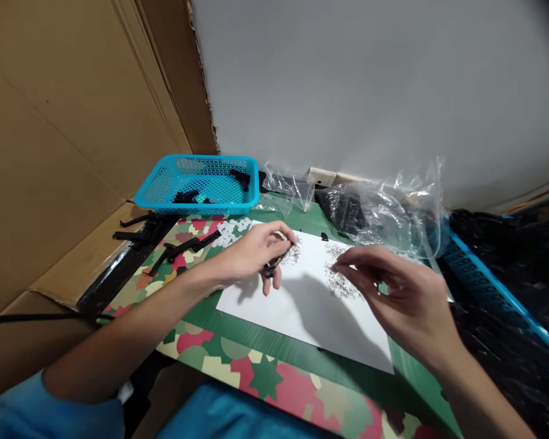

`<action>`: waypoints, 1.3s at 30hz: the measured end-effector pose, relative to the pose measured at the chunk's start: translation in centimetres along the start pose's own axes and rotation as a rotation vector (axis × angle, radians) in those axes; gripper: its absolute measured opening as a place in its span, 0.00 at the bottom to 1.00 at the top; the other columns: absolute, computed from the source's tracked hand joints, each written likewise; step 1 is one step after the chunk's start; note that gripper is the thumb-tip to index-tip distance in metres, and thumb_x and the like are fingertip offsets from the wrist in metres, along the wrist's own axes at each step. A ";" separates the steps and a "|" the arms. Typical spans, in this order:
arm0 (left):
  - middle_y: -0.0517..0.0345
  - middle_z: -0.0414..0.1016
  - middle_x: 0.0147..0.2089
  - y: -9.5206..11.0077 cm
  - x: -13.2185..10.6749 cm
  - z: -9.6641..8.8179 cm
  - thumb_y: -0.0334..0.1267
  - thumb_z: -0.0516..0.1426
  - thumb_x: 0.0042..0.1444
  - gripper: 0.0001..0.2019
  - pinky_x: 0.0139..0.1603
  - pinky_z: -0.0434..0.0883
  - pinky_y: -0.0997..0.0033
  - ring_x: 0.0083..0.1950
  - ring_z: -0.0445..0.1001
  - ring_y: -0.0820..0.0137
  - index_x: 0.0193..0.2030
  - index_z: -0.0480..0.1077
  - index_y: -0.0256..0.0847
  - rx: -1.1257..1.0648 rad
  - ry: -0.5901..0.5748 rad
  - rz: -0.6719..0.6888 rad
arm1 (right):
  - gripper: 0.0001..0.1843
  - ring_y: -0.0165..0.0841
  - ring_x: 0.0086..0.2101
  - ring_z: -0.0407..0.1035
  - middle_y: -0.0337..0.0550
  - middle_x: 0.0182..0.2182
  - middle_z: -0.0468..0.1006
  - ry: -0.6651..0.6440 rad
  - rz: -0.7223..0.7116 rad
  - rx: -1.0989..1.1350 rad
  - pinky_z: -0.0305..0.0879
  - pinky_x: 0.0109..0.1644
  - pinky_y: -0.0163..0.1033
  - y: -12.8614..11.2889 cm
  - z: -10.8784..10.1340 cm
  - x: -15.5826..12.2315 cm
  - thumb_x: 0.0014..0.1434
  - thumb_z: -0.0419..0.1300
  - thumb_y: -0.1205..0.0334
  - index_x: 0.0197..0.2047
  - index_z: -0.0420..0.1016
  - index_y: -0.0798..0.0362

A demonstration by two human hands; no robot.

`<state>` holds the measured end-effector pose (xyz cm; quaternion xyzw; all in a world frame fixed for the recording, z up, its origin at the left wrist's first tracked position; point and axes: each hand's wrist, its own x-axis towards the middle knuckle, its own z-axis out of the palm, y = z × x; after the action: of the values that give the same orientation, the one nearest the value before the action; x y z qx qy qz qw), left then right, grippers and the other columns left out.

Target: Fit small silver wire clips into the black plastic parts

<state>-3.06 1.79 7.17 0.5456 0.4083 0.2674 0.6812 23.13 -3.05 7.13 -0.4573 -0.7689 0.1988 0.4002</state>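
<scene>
My left hand [260, 253] is closed around a small black part [271, 268], partly hidden by the fingers. Its thumb and forefinger meet over a pile of tiny metal pieces [293, 252] on a white sheet [265, 305]. My right hand [393, 283] is closed in a pinch at the edge of a second pile of tiny metal pieces [341, 283]. Whatever lies between those right fingertips is too small to make out. Left of the sheet, long black plastic parts [183, 247] lie beside small white translucent pieces [229, 233].
A blue basket [196, 209] with some black parts stands at the back left. Clear plastic bags [384, 210], one with black contents, lie along the wall. Another blue basket [498, 292] with black plastic is on the right. Cardboard [73, 103] walls the left side.
</scene>
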 end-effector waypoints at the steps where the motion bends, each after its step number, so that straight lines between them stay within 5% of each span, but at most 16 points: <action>1: 0.66 0.64 0.29 -0.2 0.8 0.4 0.43 0.57 0.70 0.08 0.16 0.65 0.79 0.21 0.72 0.73 0.50 0.67 0.44 -0.055 -0.068 -0.040 | 0.05 0.29 0.34 0.75 0.38 0.38 0.83 0.017 -0.053 -0.013 0.70 0.37 0.35 0.2 0.3 0.0 0.68 0.66 0.66 0.44 0.81 0.46; 7: 0.61 0.68 0.36 -1.3 4.1 2.5 0.43 0.58 0.71 0.11 0.22 0.57 0.80 0.26 0.66 0.79 0.55 0.69 0.43 -0.188 -0.169 -0.003 | 0.13 0.33 0.41 0.76 0.39 0.41 0.83 0.034 -0.127 0.000 0.71 0.45 0.40 2.1 1.4 -0.8 0.70 0.61 0.74 0.48 0.81 0.46; 11: 0.60 0.72 0.34 -1.7 4.0 3.2 0.46 0.55 0.74 0.13 0.27 0.55 0.77 0.28 0.62 0.77 0.60 0.67 0.46 -0.125 -0.244 0.060 | 0.16 0.32 0.40 0.77 0.40 0.43 0.83 0.079 -0.057 0.006 0.72 0.41 0.38 2.6 1.6 -1.5 0.70 0.62 0.74 0.54 0.79 0.46; 15: 0.63 0.68 0.32 -3.0 3.2 3.6 0.47 0.54 0.75 0.14 0.31 0.56 0.76 0.30 0.61 0.75 0.63 0.65 0.48 -0.091 -0.182 0.149 | 0.21 0.31 0.39 0.80 0.42 0.46 0.84 0.070 0.019 0.018 0.74 0.39 0.36 2.4 2.0 -1.8 0.69 0.62 0.74 0.61 0.74 0.46; 18: 0.59 0.74 0.44 -4.5 2.7 4.1 0.46 0.57 0.74 0.18 0.45 0.66 0.74 0.44 0.71 0.72 0.67 0.63 0.52 -0.069 -0.105 0.217 | 0.23 0.31 0.40 0.82 0.42 0.46 0.84 0.043 0.046 0.053 0.76 0.41 0.35 2.4 2.4 -1.9 0.68 0.61 0.74 0.63 0.71 0.47; 22: 0.57 0.72 0.58 -5.6 2.5 4.7 0.42 0.58 0.74 0.20 0.61 0.67 0.67 0.61 0.71 0.66 0.69 0.61 0.57 0.039 -0.015 0.312 | 0.23 0.32 0.41 0.82 0.42 0.46 0.83 0.001 0.060 0.089 0.78 0.46 0.37 2.6 2.9 -2.2 0.69 0.60 0.75 0.63 0.71 0.47; 32: 0.57 0.70 0.65 -5.7 2.1 4.7 0.40 0.53 0.76 0.18 0.67 0.67 0.65 0.65 0.71 0.65 0.69 0.62 0.56 0.233 0.047 0.381 | 0.25 0.34 0.43 0.78 0.44 0.49 0.80 -0.062 0.041 0.108 0.75 0.45 0.40 2.8 3.5 -2.6 0.69 0.57 0.77 0.64 0.71 0.46; 39: 0.57 0.71 0.52 -5.4 1.9 5.5 0.43 0.56 0.75 0.18 0.58 0.68 0.69 0.56 0.73 0.68 0.68 0.62 0.54 0.029 0.105 0.288 | 0.10 0.32 0.38 0.72 0.41 0.42 0.79 0.031 0.098 0.037 0.69 0.43 0.39 2.0 3.4 -2.0 0.69 0.63 0.68 0.53 0.74 0.50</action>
<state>2.16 -0.94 1.84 0.5936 0.3649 0.3845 0.6055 22.01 -3.52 2.82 -0.4899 -0.7354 0.2252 0.4105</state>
